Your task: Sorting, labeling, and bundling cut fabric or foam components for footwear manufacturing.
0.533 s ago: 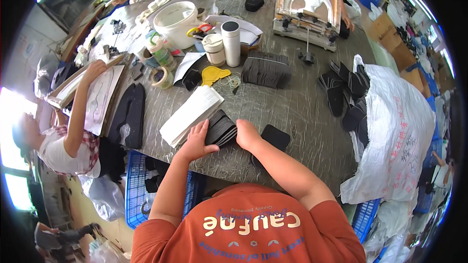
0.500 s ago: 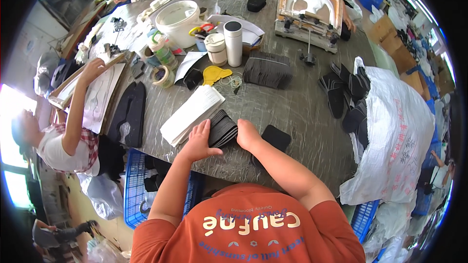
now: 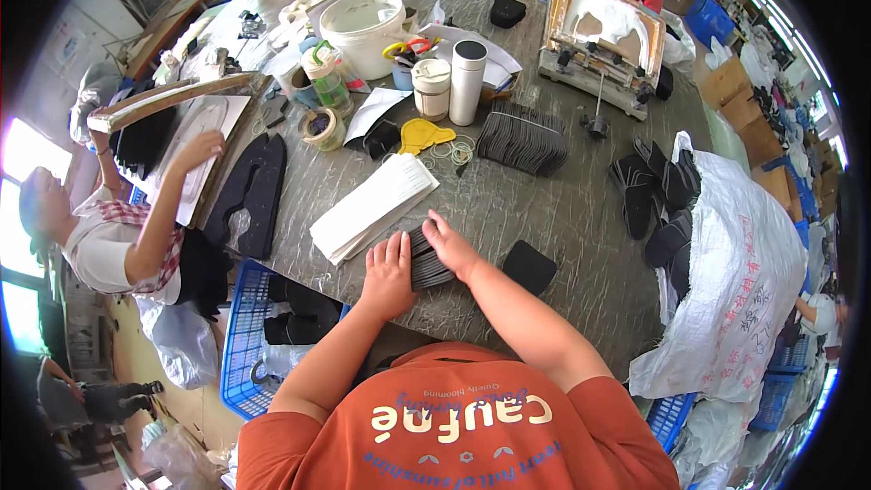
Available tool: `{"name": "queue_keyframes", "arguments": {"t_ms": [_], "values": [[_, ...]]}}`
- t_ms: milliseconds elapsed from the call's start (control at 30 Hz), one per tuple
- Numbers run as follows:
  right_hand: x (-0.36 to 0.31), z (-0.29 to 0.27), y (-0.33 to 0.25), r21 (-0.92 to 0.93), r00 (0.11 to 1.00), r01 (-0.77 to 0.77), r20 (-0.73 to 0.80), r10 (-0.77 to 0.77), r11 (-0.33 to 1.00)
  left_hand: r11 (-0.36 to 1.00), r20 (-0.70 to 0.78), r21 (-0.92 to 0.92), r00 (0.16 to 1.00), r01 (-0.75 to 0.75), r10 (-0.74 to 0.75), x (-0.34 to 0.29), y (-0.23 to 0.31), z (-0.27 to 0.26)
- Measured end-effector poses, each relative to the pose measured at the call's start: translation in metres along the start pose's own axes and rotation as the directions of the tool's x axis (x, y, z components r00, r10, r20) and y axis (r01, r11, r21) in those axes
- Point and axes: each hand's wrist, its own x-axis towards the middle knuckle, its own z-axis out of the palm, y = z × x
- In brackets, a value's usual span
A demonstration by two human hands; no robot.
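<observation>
Between my two hands stands a stack of thin black pads (image 3: 426, 265), its layers on edge. My left hand (image 3: 390, 274) lies along the stack's left side, fingers together and pointing away from me. Against the right side presses my right hand (image 3: 454, 247), its fingers partly hidden. The stack is gripped between both palms on the dark table. A single black pad (image 3: 529, 267) lies just right of my right forearm. Beyond my left hand is a pile of white paper strips (image 3: 376, 204). Farther back sits a larger bundle of black pads (image 3: 523, 139) with a band around it.
A white bucket (image 3: 363, 36), a white flask (image 3: 468, 82), a lidded cup (image 3: 431, 91) and a yellow piece (image 3: 425, 134) stand or lie farther back. At right is a white sack (image 3: 735, 263); at left, a co-worker's hand (image 3: 200, 150) is over a board. A printing frame (image 3: 603, 32) stands far right.
My right hand has opened from a closed fist to lie along the stack's side. My left hand's fingers have drawn together. At left, the co-worker's frame has been lifted off the board.
</observation>
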Motion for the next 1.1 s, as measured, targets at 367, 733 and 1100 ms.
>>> {"name": "queue_keyframes", "arguments": {"t_ms": [367,733,1100], "values": [[-0.095,0.081,0.006,-0.290,0.802,-0.147,0.525,0.285,0.946,0.933,0.097,-0.205,0.954,0.297,-0.283,0.051,-0.008,0.002],[-0.144,-0.020,-0.055,0.386,0.964,0.183,-0.250,-0.088,0.904,-0.350,0.292,-0.886,0.952,0.305,0.093,0.020,0.020,-0.062],[-0.166,-0.052,-0.035,0.656,0.810,0.437,-0.585,0.049,0.616,0.305,0.573,-0.818,0.734,0.487,0.364,0.073,0.096,-0.053]]}}
